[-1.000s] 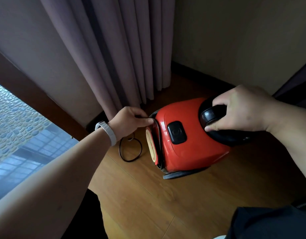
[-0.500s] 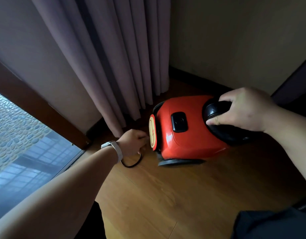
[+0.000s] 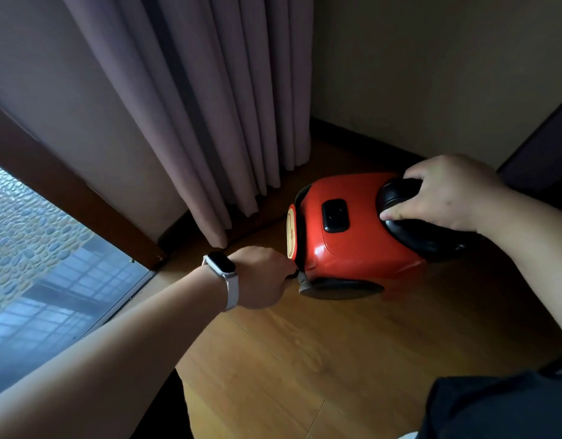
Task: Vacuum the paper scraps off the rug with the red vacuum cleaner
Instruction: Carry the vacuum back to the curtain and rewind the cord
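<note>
The red vacuum cleaner (image 3: 352, 248) sits on the wooden floor (image 3: 305, 359) in a room corner, its rear end with a cream round label facing left. My right hand (image 3: 447, 194) is wrapped around its black carry handle (image 3: 425, 239) on top. My left hand (image 3: 260, 277), with a white watch on the wrist, is curled at the lower rear corner of the vacuum, fingertips pinched on a small dark piece of the black power cord. The rest of the cord is hidden under that hand. No rug or paper scraps are in view.
A mauve curtain (image 3: 210, 122) hangs to the floor just behind the vacuum. A floor-level window (image 3: 51, 264) with a dark wooden frame (image 3: 67, 191) fills the left. A beige wall (image 3: 431, 74) with a dark skirting closes the corner; dark furniture (image 3: 542, 160) stands at right.
My left hand dropped from the top rear edge of the vacuum to its lower rear corner and now covers the cord loop. The vacuum tipped down flatter onto the floor.
</note>
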### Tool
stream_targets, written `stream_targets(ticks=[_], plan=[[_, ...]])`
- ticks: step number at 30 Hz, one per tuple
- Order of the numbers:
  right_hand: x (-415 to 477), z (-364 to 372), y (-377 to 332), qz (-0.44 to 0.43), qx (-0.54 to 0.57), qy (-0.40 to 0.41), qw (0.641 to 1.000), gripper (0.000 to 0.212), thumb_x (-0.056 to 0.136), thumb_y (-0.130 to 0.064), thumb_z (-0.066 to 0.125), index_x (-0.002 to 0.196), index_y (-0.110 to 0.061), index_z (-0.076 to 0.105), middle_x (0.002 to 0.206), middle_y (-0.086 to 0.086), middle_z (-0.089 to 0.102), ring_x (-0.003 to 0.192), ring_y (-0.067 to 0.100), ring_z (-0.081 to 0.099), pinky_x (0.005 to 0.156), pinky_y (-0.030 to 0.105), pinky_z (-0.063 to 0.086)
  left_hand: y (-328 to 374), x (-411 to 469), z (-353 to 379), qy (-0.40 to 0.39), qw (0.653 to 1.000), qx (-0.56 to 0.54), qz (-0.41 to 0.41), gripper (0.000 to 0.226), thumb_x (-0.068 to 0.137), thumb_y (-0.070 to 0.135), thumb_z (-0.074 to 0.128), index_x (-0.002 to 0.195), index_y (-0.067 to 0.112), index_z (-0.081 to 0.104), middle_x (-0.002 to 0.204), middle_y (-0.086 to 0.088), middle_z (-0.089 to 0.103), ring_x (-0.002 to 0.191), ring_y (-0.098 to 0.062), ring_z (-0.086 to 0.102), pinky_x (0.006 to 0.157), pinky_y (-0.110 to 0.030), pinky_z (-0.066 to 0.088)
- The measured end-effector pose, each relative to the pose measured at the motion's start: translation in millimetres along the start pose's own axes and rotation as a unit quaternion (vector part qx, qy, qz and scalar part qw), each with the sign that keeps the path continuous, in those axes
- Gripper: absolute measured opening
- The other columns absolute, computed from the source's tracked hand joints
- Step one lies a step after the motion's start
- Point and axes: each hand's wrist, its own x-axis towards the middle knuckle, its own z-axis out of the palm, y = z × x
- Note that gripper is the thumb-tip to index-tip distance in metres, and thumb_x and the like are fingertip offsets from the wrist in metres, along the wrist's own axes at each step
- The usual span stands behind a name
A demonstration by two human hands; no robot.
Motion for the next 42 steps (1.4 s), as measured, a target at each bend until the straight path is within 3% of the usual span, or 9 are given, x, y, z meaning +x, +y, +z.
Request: stream_targets(ticks=[5,11,19,23,26,29,33,37,42], plan=[[-10.0,-3.5,-12.3,-0.087,-0.057,-0.009,0.995,0.041,0.06,-0.067,0.076,0.073,-0.029,0.066,0.07,-0.014,0.061,0.069,0.01,0.054,0.068,0.03,0.048,-4.2,-6.0,-21.3,0.03,0.997,-0.062,0.021,0.018,0.088,0.044,0.063,0.094,0.028,0.069,0.085,0.012,0.067,0.079,-0.009,0.06,0.073,-0.032,0.052],[-18.5,-6.0,-29.8,-0.166,-0.096,-0.015,0.981,0.044,0.063,-0.069,0.071,0.06,-0.032,0.049,0.058,-0.015,0.051,0.063,0.01,0.048,0.056,0.026,0.033,-24.1,-8.2,-36.7,0.115,0.986,-0.117,-0.038,0.024,0.069,0.053,0.08,0.07,0.038,0.061,0.074,0.018,0.062,0.072,-0.001,0.057,0.061,-0.018,0.042],[-28.1,-9.4,-35.0,-0.188,-0.082,-0.016,0.979,0.047,0.061,-0.067,0.075,0.057,-0.027,0.051,0.052,-0.013,0.049,0.056,0.002,0.046,0.053,0.019,0.033,-65.4,10.1,-20.3,0.165,0.942,-0.266,-0.123,0.028,0.092,0.023,0.064,0.066,0.025,0.055,0.059,0.005,0.061,0.051,-0.001,0.052,0.061,-0.027,0.042],[-23.8,-12.5,-21.2,-0.137,0.005,-0.032,0.99,0.045,0.053,-0.063,0.078,0.067,-0.023,0.066,0.064,-0.008,0.063,0.066,0.01,0.059,0.065,0.032,0.051,-67.7,22.1,9.9,0.208,0.895,-0.369,-0.14,0.035,0.098,0.022,0.056,0.064,0.023,0.049,0.054,0.01,0.048,0.052,-0.008,0.041,0.059,-0.028,0.035],[-16.3,-14.0,-2.8,-0.103,0.089,-0.012,0.991,0.041,0.05,-0.056,0.084,0.063,-0.02,0.067,0.064,-0.004,0.065,0.067,0.017,0.063,0.066,0.038,0.053,-59.1,29.1,29.7,0.274,0.812,-0.491,-0.156,0.035,0.1,0.029,0.05,0.066,0.021,0.049,0.059,0.009,0.043,0.06,-0.012,0.038,0.061,-0.032,0.034],[-9.1,-12.1,8.0,-0.078,0.137,0.008,0.987,0.044,0.05,-0.055,0.084,0.065,-0.016,0.068,0.066,0.001,0.068,0.069,0.022,0.065,0.068,0.04,0.054,-47.8,32.6,33.8,0.295,0.78,-0.519,-0.19,0.03,0.093,0.039,0.047,0.067,0.025,0.051,0.063,0.002,0.046,0.065,-0.019,0.041,0.062,-0.037,0.036],[-3.6,-9.2,10.3,-0.05,0.121,0.021,0.991,0.043,0.054,-0.057,0.084,0.07,-0.019,0.07,0.071,-0.002,0.069,0.074,0.021,0.066,0.074,0.04,0.055,-27.5,27.4,40.2,0.27,0.851,-0.412,-0.183,0.022,0.091,0.024,0.047,0.07,0.016,0.048,0.063,0.004,0.052,0.064,-0.019,0.048,0.059,-0.033,0.039],[-1.7,-7.1,10.9,-0.016,0.087,0.017,0.996,0.051,0.049,-0.066,0.078,0.073,-0.022,0.071,0.072,-0.006,0.069,0.076,0.02,0.065,0.076,0.038,0.055,-5.2,23.5,41.8,0.138,0.923,-0.312,-0.179,0.01,0.085,0.017,0.051,0.076,0.022,0.049,0.078,-0.002,0.064,0.077,-0.027,0.061,0.064,-0.035,0.047],[-1.0,-2.9,9.6,0.009,0.069,0.005,0.998,0.053,0.051,-0.065,0.081,0.081,-0.022,0.073,0.084,-0.002,0.072,0.083,0.023,0.065,0.08,0.039,0.055,0.2,11.7,20.8,-0.012,0.948,-0.27,-0.166,0.014,0.086,0.023,0.054,0.084,0.013,0.063,0.084,-0.006,0.07,0.082,-0.025,0.066,0.077,-0.043,0.056]])
